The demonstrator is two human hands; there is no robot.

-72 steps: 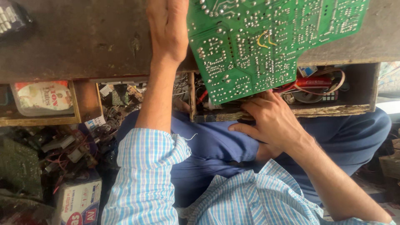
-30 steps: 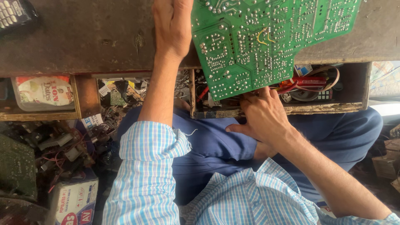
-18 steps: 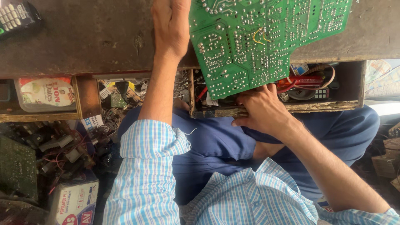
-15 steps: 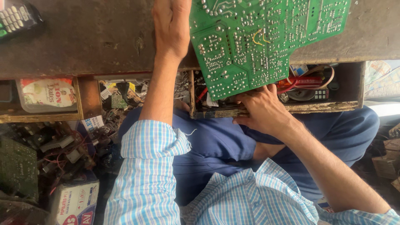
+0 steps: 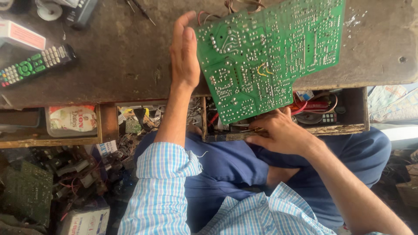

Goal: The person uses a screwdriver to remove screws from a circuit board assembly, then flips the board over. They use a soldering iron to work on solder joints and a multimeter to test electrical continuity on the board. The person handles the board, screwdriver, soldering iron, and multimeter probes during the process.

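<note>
A large green circuit board lies solder side up on the worn wooden table, its near corner hanging over an open drawer. My left hand lies stretched along the board's left edge and holds it. My right hand is at the drawer's front rim below the board, with its fingers curled into the drawer among red wires and small parts. The board hides the fingertips, so I cannot tell if they grip anything.
A black remote control and a white box lie on the table's left side, thin probes at the far edge. A clear plastic tub sits in a shelf on the left. Scrap boards and wires pile up on the floor.
The view has tilted so that more of the tabletop, the remote and the whole left hand show. My right hand has edged slightly further into the drawer. The left hand keeps its hold.
</note>
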